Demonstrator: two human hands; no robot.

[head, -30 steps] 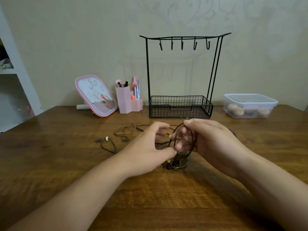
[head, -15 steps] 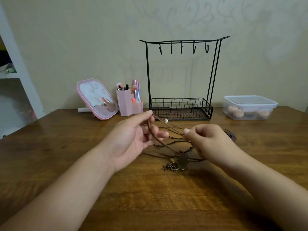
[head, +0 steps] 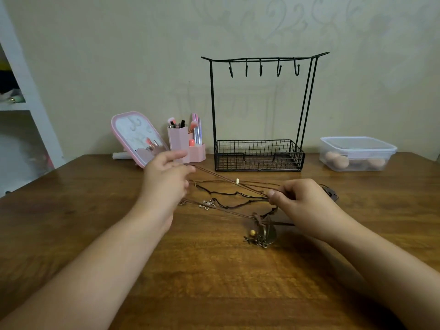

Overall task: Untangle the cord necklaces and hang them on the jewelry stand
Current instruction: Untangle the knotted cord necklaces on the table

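You're pinching the cord necklaces (head: 238, 186) in both hands: left hand (head: 166, 177) pulling away, right hand (head: 300, 198) anchoring near the pendant cluster (head: 262, 234). Keep tension gentle.

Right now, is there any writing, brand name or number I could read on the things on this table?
None: no readable text shows anywhere.
Pink brush holder: no label visible.
Clear lidded box: no visible print.
Pink mirror: only reflected wall swirls, no letters.
Jewelry stand: bare black wire.
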